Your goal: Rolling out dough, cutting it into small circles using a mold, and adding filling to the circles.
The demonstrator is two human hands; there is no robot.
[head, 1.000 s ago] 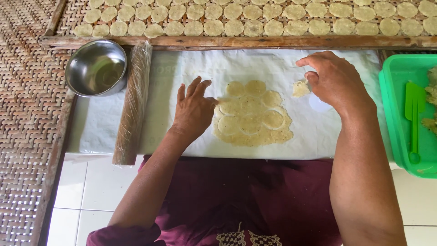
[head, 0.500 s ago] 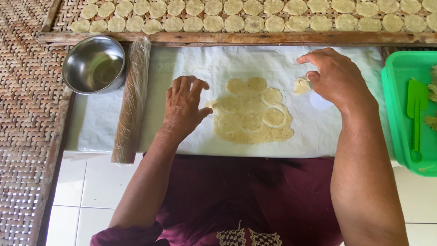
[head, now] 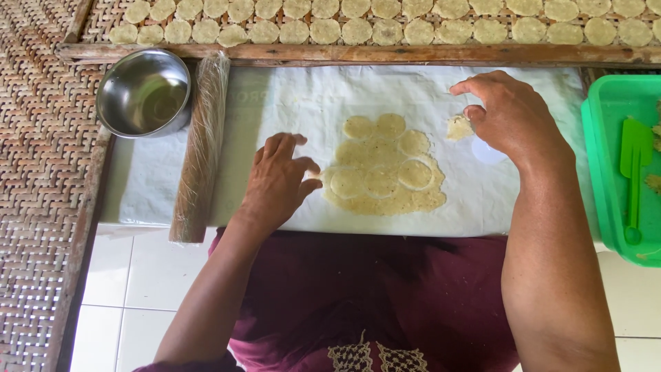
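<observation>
Dough sheet (head: 385, 169) lies beneath the flat, spread left hand (head: 279, 180); right hand (head: 513, 117) pinches a dough scrap (head: 458, 127).

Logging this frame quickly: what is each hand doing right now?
Left hand: open, empty, fingertips resting at the edge of the rolled dough sheet.
Right hand: fingers curled, pinching a small scrap of dough.

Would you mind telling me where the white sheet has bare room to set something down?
Bare patches on the white sheet: between the rolling pin and left hand, and above the dough sheet. Crowded around the right hand and its dough scrap.
</observation>
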